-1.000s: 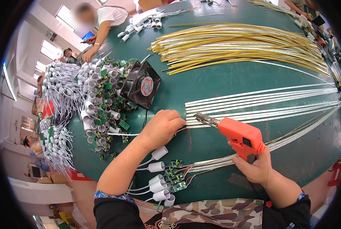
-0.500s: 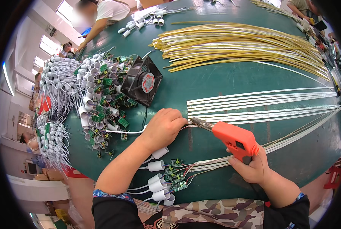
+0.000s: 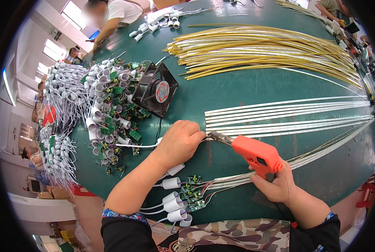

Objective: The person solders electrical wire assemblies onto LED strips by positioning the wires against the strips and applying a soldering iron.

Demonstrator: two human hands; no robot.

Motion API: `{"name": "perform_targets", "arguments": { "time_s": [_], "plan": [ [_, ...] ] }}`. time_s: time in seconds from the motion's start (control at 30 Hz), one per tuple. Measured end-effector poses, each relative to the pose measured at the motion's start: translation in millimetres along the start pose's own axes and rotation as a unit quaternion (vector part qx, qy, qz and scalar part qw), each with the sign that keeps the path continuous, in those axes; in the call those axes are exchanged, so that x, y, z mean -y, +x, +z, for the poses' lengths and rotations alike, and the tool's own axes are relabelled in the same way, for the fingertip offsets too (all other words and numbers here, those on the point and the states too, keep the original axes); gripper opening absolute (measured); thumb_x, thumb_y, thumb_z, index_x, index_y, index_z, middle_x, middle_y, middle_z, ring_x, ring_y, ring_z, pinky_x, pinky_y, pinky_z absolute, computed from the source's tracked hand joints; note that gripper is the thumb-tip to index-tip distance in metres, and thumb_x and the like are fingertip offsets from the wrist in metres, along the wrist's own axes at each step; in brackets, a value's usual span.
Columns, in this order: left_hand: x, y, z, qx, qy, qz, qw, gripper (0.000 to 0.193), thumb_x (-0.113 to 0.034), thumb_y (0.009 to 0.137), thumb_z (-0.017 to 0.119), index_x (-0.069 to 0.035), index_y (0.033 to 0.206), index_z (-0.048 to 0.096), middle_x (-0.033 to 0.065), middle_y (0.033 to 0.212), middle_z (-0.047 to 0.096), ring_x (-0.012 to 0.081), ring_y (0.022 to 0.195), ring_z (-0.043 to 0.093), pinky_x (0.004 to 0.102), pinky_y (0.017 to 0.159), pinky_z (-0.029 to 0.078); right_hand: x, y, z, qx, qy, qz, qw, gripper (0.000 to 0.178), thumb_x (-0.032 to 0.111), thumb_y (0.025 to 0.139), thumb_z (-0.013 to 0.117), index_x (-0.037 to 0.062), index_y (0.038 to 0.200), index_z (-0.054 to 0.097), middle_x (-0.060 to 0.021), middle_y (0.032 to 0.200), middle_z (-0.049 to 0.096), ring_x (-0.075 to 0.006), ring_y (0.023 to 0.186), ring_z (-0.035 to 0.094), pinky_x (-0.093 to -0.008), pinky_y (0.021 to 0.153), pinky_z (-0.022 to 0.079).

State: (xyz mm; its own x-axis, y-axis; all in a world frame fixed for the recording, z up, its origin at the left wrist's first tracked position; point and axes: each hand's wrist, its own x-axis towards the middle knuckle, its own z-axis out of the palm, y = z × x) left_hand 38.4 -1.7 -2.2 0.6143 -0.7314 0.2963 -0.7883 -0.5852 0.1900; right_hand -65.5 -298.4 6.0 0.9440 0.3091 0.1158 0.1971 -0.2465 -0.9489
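Note:
My right hand [image 3: 275, 185] is wrapped round the grip of an orange-red soldering gun [image 3: 258, 154], its barrel pointing left. The gun's tip meets the near left end of a row of white LED strips [image 3: 254, 122]. Just beside that tip, my left hand [image 3: 180, 140] is closed in a pinch; what lies between its fingers is hidden. A thin wire shows under those fingertips, and a white cable [image 3: 138, 145] comes out on the other side of the hand. Closer to me, white caps [image 3: 172, 204] and green circuit boards [image 3: 192, 194] are wired to other strips [image 3: 233, 181].
A black fan [image 3: 156, 89] stands past my left hand, beside a heap of white caps with boards [image 3: 112, 109]. Yellow-and-white strips [image 3: 263, 48] lie in a bundle across the green table [image 3: 187, 94]. Another person [image 3: 116, 17] works at the far left.
The soldering gun has shifted very slightly left and down, its tip staying at the strip end. My left hand has barely moved.

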Motion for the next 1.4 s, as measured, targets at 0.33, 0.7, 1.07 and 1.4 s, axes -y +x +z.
{"name": "perform_targets", "arguments": {
  "time_s": [0.33, 0.7, 1.07, 1.4],
  "plan": [
    [-2, 0, 0, 0.008, 0.021, 0.0, 1.0, 0.018, -0.003, 0.073, 0.07, -0.005, 0.091, 0.067, 0.0073, 0.087, 0.06, 0.0286, 0.084, 0.061, 0.0403, 0.078, 0.048, -2, -2, -1, -0.013, -0.024, -0.017, 0.999, 0.043, 0.01, 0.08, 0.073, 0.0007, 0.12, 0.06, -0.0112, 0.095, 0.066, -0.0241, 0.08, 0.065, -0.0342, 0.076, 0.052],
    [-3, -1, 0, 0.014, 0.014, -0.01, 1.0, 0.018, -0.004, 0.074, 0.071, -0.006, 0.092, 0.068, 0.0075, 0.088, 0.06, 0.0292, 0.087, 0.061, 0.0404, 0.08, 0.048, -2, -5, -4, -0.062, 0.035, 0.034, 0.997, 0.037, 0.012, 0.08, 0.073, 0.0035, 0.114, 0.06, -0.0061, 0.082, 0.064, -0.0195, 0.07, 0.061, -0.0326, 0.068, 0.05],
    [-4, 0, -2, 0.024, 0.016, -0.012, 1.0, 0.019, -0.004, 0.074, 0.071, -0.006, 0.093, 0.068, 0.0076, 0.089, 0.061, 0.0291, 0.087, 0.061, 0.0402, 0.08, 0.048, -6, -7, -4, -0.077, 0.048, -0.005, 0.996, 0.035, 0.011, 0.079, 0.073, 0.0032, 0.111, 0.06, -0.0065, 0.081, 0.063, -0.0194, 0.071, 0.061, -0.0327, 0.068, 0.049],
    [-1, 2, 4, -0.014, 0.012, 0.008, 1.0, 0.012, -0.006, 0.077, 0.066, -0.006, 0.089, 0.066, 0.0063, 0.082, 0.056, 0.0268, 0.082, 0.058, 0.0393, 0.076, 0.046, 1, -8, -7, -0.08, 0.066, 0.019, 0.994, 0.034, 0.009, 0.079, 0.073, 0.0023, 0.11, 0.059, -0.0057, 0.08, 0.062, -0.0159, 0.07, 0.059, -0.0304, 0.067, 0.048]
  ]
}}
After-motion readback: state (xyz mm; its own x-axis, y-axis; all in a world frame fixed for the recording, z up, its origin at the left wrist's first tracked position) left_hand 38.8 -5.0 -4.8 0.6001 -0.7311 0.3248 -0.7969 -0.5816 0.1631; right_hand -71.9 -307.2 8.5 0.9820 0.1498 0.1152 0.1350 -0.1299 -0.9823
